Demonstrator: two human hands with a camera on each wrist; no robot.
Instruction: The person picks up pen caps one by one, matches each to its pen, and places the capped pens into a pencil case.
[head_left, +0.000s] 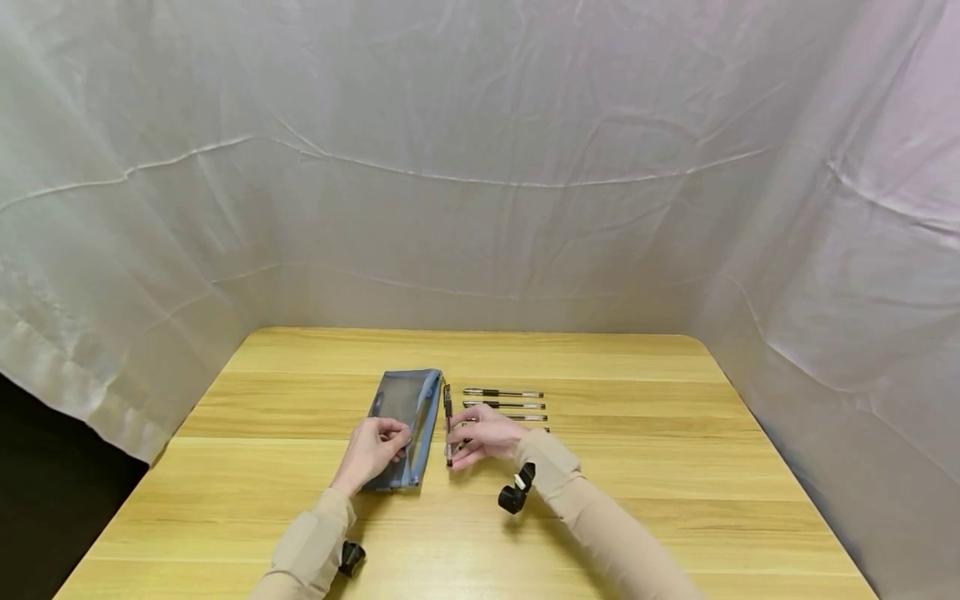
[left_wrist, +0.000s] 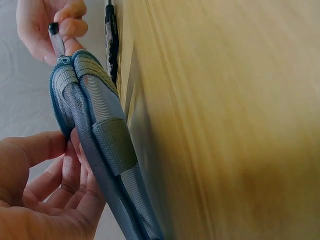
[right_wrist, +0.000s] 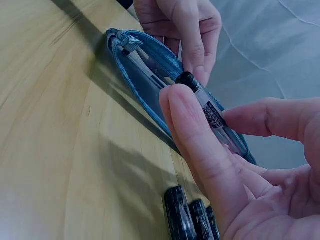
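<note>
A blue zip pencil pouch (head_left: 397, 397) with see-through mesh sides lies on the wooden table. My left hand (head_left: 369, 450) pinches its mesh side near the zip edge, and the zip mouth gapes toward the right. In my right hand (head_left: 487, 435), thumb and fingers grip a clear-barrelled black pen (right_wrist: 212, 114) with a barcode label. That pen runs alongside the pouch's open edge, and in the right wrist view it overlaps the mouth. A slim, pale, pen-like shape (right_wrist: 145, 64) shows inside the pouch.
Several similar pens (head_left: 504, 392) lie in a row right of the pouch, partly behind my right hand. The wooden table (head_left: 637, 517) extends around them. Pale curtains (head_left: 480, 225) hang behind and at both sides.
</note>
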